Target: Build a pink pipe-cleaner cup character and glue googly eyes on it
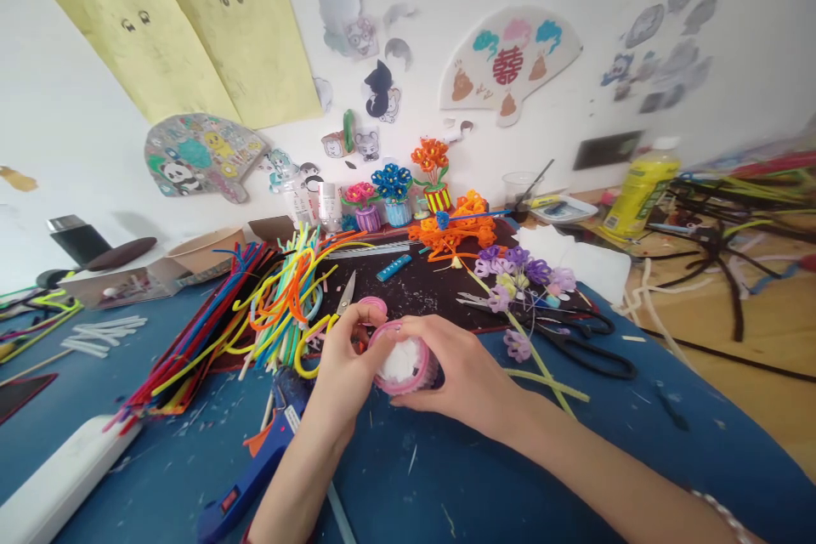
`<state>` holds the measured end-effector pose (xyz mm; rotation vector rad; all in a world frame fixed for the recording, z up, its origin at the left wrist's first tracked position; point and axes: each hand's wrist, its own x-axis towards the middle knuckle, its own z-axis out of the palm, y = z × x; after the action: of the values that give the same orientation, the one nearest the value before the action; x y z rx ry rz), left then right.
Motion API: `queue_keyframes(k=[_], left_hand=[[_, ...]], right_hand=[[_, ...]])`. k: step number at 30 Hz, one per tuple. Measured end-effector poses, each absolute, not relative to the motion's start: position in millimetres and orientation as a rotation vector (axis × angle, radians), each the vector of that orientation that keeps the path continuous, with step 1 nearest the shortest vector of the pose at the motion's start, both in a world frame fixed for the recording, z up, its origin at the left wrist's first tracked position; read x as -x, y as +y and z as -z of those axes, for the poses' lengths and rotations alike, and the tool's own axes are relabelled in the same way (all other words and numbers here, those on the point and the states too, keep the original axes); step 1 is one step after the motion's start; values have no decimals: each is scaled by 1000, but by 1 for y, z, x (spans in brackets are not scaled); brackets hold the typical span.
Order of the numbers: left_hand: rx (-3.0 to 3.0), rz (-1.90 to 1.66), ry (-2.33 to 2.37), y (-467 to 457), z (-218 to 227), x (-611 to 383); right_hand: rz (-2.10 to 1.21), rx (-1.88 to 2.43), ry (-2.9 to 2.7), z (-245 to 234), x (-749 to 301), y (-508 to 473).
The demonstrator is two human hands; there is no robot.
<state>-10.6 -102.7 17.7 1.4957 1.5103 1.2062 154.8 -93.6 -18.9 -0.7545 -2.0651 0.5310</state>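
A small round pot (401,364) with a pink ribbed wall and rim, filled with something white, is tilted so that its opening faces me. My right hand (456,361) is wrapped round its right side, thumb on the rim. My left hand (348,361) is closed at its left side, with the thumb pressing on the rim. By the left fingers shows a pink rounded piece (375,304); whether it joins the pot I cannot tell. Scissors (346,293) lie just beyond that hand. Under the left forearm rests a blue glue gun (274,450).
Bundled pipe cleaners (286,297) lie at left, near a white box-like object (67,476). Purple flowers (519,272) and black-handled scissors (583,344) lie at right. Finished flower pots (399,208) stand at the wall, by orange flowers (459,225). A yellow bottle (641,187) stands far right.
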Motion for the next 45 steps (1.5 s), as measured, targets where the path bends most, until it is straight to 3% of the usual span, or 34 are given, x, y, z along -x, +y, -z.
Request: queue_keyframes(k=[8,13,18,32,38,45], left_hand=[[-2087,-1322,1763,-122,-34,20],[-2556,-1203,1926,-144,-13,23],[-2505,-1093,2056,-148,4,20],[-2630,-725,2116,-146,-3,16],[-2828,-881,2231,-153,-9,16],[-2877,-739,2120,-143,-11,15]], right_hand=[[-518,831,-1987,25,-154,-91],[-406,855,-1982,29,-155,-93],[-343,824,-1980,29,-155,-93],[-410,780,-2008,24,-155,-92],[-424,792,-1995,25,-155,-91],[-472,853,-2013,20,-156,-93]])
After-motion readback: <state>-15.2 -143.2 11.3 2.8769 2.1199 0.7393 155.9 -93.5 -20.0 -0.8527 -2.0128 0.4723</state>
